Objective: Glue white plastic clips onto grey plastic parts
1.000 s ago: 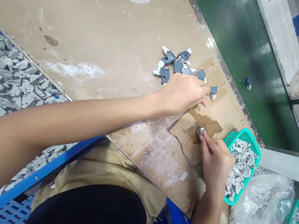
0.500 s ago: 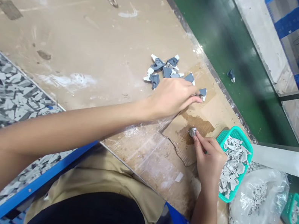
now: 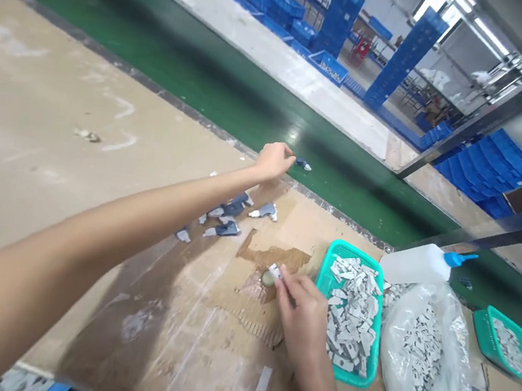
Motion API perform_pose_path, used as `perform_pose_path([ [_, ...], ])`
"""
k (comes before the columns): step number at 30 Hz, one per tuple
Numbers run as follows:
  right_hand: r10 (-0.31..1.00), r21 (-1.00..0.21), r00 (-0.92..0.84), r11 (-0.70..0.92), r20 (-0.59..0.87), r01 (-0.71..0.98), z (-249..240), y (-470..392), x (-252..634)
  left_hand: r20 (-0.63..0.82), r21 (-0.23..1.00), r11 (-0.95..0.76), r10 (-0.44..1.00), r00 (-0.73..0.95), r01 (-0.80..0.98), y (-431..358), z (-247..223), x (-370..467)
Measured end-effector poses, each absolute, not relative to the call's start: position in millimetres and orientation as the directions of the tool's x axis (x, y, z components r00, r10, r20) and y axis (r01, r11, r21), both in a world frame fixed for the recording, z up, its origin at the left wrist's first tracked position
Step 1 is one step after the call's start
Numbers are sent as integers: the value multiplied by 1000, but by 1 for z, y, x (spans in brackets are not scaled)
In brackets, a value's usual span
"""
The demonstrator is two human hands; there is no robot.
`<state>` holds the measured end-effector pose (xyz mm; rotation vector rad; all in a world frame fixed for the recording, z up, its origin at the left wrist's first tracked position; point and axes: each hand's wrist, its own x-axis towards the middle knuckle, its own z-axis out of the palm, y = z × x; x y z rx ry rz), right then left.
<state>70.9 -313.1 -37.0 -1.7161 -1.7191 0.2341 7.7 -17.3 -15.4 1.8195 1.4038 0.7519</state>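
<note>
small white piece (image 3: 274, 270), pinched in right fingers (image 3: 287, 283), seemingly points up-left, long axis slanted; left fingers' (image 3: 289, 153) grip unclear.

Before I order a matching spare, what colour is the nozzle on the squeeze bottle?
The nozzle on the squeeze bottle is bright blue, best seen in the head view.

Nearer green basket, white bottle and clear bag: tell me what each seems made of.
Nearer green basket: probably moulded plastic with a slight sheen; its colour is even, its walls perforated.
White bottle: likely smooth plastic; the body looks translucent.
Clear bag: thin glossy film, seemingly plastic, wrinkled and see-through.
</note>
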Motion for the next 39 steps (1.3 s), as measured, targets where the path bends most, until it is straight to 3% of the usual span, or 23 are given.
perform_pose_path([
  [9,948,-571,108,87,299,816,-48,-315,70,-42,858,-28,991,124,512,24,-35,43],
  [13,942,-562,130,72,310,824,-49,-314,69,-80,955,43,990,113,294,20,-35,35],
  [17,948,-578,124,72,293,813,-48,-313,70,-148,987,158,965,215,-29,1,-19,18],
  [21,951,-613,110,94,287,785,-44,-313,71,-242,896,339,914,325,-286,-33,10,-11],
  [25,942,-648,120,120,314,752,-41,-313,73,-378,697,546,830,410,-464,-78,27,-41],
  [27,936,-649,123,131,330,750,-41,-313,73,-399,640,596,798,452,-485,-100,25,-52],
  [31,921,-651,148,135,360,747,-39,-314,74,-378,637,613,777,503,-467,-135,14,-66],
  [35,918,-655,156,133,364,744,-37,-314,74,-431,531,659,752,499,-533,-158,10,-73],
  [39,921,-663,174,111,349,740,-36,-314,73,-394,451,732,677,622,-511,-171,11,-79],
])
